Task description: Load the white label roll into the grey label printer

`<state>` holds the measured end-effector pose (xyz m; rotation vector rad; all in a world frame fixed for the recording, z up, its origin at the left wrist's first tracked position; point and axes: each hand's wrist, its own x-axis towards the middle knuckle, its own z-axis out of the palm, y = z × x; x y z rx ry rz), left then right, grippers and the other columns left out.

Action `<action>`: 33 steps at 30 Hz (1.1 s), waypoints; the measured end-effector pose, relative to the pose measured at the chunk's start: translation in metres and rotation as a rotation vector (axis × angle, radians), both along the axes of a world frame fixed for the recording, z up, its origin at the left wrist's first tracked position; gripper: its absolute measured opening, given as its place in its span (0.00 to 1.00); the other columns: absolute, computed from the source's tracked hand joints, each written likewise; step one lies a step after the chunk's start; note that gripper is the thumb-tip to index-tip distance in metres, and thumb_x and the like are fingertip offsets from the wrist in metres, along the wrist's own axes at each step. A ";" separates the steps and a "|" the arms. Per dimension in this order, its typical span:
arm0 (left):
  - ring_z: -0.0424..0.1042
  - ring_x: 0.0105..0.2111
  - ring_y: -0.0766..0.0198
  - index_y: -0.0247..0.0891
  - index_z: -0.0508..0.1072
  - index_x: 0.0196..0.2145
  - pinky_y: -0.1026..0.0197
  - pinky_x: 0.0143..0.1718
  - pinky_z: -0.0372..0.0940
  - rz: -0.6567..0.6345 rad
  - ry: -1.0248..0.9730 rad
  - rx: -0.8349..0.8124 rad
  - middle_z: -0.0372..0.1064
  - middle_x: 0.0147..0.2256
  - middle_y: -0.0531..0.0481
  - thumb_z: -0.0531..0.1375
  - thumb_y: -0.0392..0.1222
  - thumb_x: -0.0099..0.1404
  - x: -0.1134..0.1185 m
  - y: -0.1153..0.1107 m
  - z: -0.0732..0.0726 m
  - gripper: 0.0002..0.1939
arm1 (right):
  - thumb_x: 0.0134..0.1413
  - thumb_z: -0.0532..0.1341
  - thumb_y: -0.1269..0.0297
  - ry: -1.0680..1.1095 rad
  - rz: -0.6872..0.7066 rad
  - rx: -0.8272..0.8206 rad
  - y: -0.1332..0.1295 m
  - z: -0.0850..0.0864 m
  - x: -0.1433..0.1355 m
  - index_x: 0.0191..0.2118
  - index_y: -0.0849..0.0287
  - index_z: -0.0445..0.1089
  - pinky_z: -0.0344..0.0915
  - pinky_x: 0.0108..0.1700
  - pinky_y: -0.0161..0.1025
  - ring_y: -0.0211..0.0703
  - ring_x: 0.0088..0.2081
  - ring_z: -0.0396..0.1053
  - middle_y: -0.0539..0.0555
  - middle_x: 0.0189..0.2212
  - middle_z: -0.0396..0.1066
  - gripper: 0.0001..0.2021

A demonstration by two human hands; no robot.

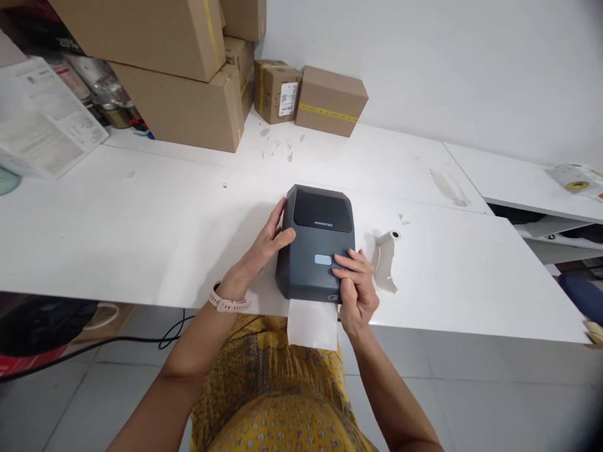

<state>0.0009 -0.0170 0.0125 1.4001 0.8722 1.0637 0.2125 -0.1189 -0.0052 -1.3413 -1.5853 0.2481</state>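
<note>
Dark grey label printer (304, 273) sits on the white tabletop (452, 270), close to the near edge and directly before the person, its front toward the body. A blank-looking white paper strip (311, 325) comes from beneath its front and hangs past the tabletop edge. Left hand (269, 240): spread, thumb over the upper left edge of the casing, fingers extended along the left side. Right hand (358, 284): fingers partly bent, tips on the top cover near the pale blue window (323, 259), thumb folded in by the front right corner; whether it grips or merely rests, cannot tell. Small white roll (386, 258) with a loose curled tail lies just to the right of that hand; cardboard boxes (332, 100) stand farther back against the wall. Handling estimate: casing looks like hard, stiff plastic, smooth enough to slip a little under dry fingers; bulk suggests moderate weight, better suited to two hands than one. Best hold is probably low on both side walls, palms opposed, with pressure kept off the window and the glossy rear panel (325, 207). Paper is light and soft, likely to crease or tear if caught under a thumb.
</note>
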 end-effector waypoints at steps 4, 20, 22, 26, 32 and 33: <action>0.41 0.77 0.46 0.48 0.45 0.76 0.44 0.76 0.50 0.021 0.007 -0.063 0.38 0.78 0.49 0.66 0.57 0.64 0.007 -0.011 0.008 0.51 | 0.68 0.53 0.49 0.159 0.002 -0.089 0.000 -0.003 -0.002 0.63 0.41 0.66 0.51 0.73 0.74 0.59 0.74 0.56 0.55 0.65 0.69 0.22; 0.52 0.74 0.40 0.38 0.47 0.75 0.42 0.73 0.55 0.165 -0.003 -0.111 0.50 0.74 0.35 0.70 0.57 0.60 0.020 -0.071 0.011 0.55 | 0.55 0.67 0.41 0.774 0.296 -0.376 0.011 -0.014 0.002 0.76 0.48 0.42 0.54 0.75 0.60 0.57 0.76 0.51 0.59 0.78 0.44 0.51; 0.53 0.73 0.40 0.39 0.51 0.74 0.41 0.73 0.54 0.178 -0.046 -0.107 0.51 0.74 0.37 0.71 0.56 0.59 0.020 -0.071 0.009 0.54 | 0.55 0.67 0.42 0.817 0.285 -0.331 0.011 -0.016 -0.001 0.76 0.48 0.45 0.54 0.74 0.61 0.58 0.75 0.53 0.59 0.77 0.47 0.49; 0.60 0.70 0.39 0.37 0.58 0.70 0.41 0.70 0.58 0.153 -0.093 -0.069 0.60 0.70 0.36 0.72 0.54 0.58 0.021 -0.068 0.010 0.49 | 0.55 0.68 0.43 0.828 0.275 -0.275 0.012 -0.018 -0.004 0.75 0.46 0.49 0.53 0.74 0.63 0.59 0.73 0.56 0.57 0.76 0.52 0.46; 0.61 0.69 0.41 0.38 0.57 0.71 0.44 0.69 0.59 0.240 -0.045 -0.046 0.60 0.70 0.36 0.71 0.58 0.60 0.024 -0.080 -0.001 0.48 | 0.56 0.65 0.47 0.766 0.268 -0.245 0.016 -0.017 -0.004 0.76 0.48 0.45 0.55 0.73 0.65 0.58 0.74 0.55 0.60 0.76 0.50 0.46; 0.60 0.70 0.42 0.39 0.57 0.71 0.44 0.68 0.60 0.288 -0.021 -0.044 0.59 0.70 0.36 0.70 0.58 0.61 0.023 -0.090 -0.006 0.48 | 0.58 0.64 0.48 0.719 0.255 -0.204 0.014 -0.015 -0.005 0.75 0.48 0.47 0.54 0.73 0.64 0.57 0.75 0.53 0.59 0.76 0.49 0.44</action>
